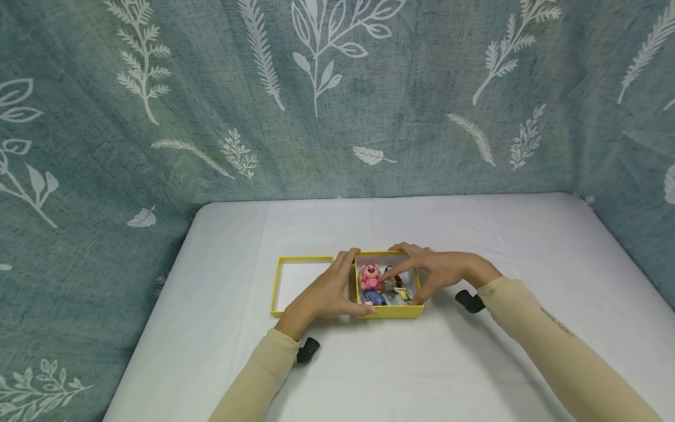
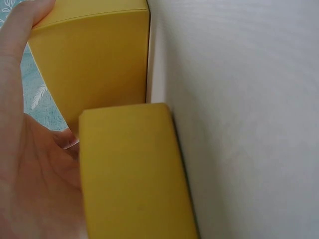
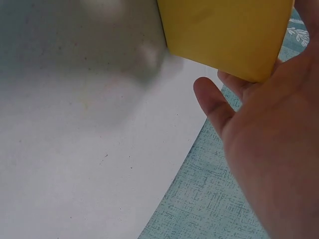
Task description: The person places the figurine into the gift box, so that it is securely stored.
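Note:
A yellow open box (image 1: 390,312) with a pale inside stands on the table. It holds small toy figures: a pink bear figure (image 1: 371,278), a dark-haired figure (image 1: 391,285) and others partly hidden. My left hand (image 1: 328,291) grips the box's left side, thumb at the front edge and fingers at the back. My right hand (image 1: 435,268) spans the right side, thumb by the front right corner, other fingertips at the back edge. Its index finger reaches over the figures, near the pink bear. Beside the left hand lies a shallow yellow-rimmed lid (image 1: 275,287), partly covered by that hand.
A white cloth covers the table (image 1: 401,369). Behind it hangs a green-blue curtain (image 1: 411,105) with white leaf prints. Black wrist cameras sit below the left wrist (image 1: 308,350) and the right wrist (image 1: 469,301).

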Action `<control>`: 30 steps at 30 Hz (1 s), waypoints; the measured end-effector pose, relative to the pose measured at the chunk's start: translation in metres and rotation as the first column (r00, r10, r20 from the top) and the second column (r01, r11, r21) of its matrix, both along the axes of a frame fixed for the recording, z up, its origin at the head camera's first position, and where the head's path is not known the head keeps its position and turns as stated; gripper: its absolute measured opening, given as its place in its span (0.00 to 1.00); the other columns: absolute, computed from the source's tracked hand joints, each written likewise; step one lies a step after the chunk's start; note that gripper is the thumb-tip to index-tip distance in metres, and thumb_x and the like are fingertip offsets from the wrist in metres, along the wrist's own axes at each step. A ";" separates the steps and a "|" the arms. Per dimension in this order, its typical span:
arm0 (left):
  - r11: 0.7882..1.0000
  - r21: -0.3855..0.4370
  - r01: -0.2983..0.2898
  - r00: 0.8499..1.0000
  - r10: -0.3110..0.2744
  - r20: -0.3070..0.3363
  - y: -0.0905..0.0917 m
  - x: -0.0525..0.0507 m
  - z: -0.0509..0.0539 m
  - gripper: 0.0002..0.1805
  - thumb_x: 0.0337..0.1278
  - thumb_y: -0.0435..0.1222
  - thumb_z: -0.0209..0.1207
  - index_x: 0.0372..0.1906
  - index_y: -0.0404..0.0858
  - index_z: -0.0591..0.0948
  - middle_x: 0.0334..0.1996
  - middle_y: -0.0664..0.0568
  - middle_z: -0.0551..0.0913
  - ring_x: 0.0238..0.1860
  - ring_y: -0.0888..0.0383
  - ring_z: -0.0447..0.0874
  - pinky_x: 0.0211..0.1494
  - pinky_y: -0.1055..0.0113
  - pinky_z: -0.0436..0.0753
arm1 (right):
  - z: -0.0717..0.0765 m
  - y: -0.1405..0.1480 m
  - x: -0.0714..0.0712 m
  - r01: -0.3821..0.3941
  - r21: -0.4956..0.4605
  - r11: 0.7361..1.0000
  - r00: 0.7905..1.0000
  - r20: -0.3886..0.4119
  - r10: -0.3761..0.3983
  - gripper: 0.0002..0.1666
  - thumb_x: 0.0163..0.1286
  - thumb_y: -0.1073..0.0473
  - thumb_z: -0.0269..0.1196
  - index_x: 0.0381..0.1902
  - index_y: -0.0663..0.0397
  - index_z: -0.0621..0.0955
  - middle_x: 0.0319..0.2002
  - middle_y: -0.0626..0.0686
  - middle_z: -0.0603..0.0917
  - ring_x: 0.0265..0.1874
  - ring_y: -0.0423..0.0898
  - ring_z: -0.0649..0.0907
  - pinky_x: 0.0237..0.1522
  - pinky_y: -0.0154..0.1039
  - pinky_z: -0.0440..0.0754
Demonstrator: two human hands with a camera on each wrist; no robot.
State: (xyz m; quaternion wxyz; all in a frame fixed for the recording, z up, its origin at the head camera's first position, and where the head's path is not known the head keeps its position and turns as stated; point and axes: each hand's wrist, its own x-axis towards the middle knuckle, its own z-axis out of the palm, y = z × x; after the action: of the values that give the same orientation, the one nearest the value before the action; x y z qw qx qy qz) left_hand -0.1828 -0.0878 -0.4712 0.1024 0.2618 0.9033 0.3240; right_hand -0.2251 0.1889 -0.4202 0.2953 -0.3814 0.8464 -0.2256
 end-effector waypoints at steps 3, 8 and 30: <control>1.000 0.003 -0.003 1.000 0.003 0.008 0.000 0.000 0.000 0.69 0.32 0.66 0.72 0.77 0.46 0.46 0.71 0.50 0.59 0.67 0.51 0.68 0.66 0.52 0.74 | 0.000 -0.001 0.000 0.000 0.006 1.000 1.000 0.018 0.000 0.39 0.55 0.50 0.74 0.65 0.28 0.75 0.77 0.62 0.46 0.75 0.64 0.45 0.65 0.76 0.48; 1.000 -0.003 -0.004 1.000 0.004 0.009 -0.001 0.001 0.000 0.69 0.33 0.67 0.71 0.78 0.46 0.45 0.71 0.50 0.59 0.67 0.50 0.68 0.66 0.52 0.75 | 0.000 -0.002 -0.001 -0.006 0.015 1.000 0.999 0.042 0.006 0.39 0.55 0.50 0.74 0.66 0.27 0.74 0.77 0.62 0.44 0.75 0.65 0.43 0.64 0.77 0.47; 1.000 0.004 0.000 1.000 0.000 -0.004 0.000 0.000 -0.001 0.69 0.32 0.66 0.71 0.77 0.45 0.47 0.71 0.50 0.59 0.66 0.51 0.69 0.65 0.52 0.75 | 0.003 -0.007 -0.007 -0.033 0.137 0.990 0.999 -0.007 0.035 0.41 0.52 0.48 0.75 0.65 0.20 0.74 0.78 0.61 0.44 0.76 0.64 0.40 0.67 0.75 0.44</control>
State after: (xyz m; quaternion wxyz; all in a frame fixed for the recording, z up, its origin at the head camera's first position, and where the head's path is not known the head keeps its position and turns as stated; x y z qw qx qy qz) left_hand -0.1826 -0.0878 -0.4718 0.1001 0.2626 0.9028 0.3254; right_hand -0.2320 0.1817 -0.4175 0.3207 -0.3757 0.8546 -0.1604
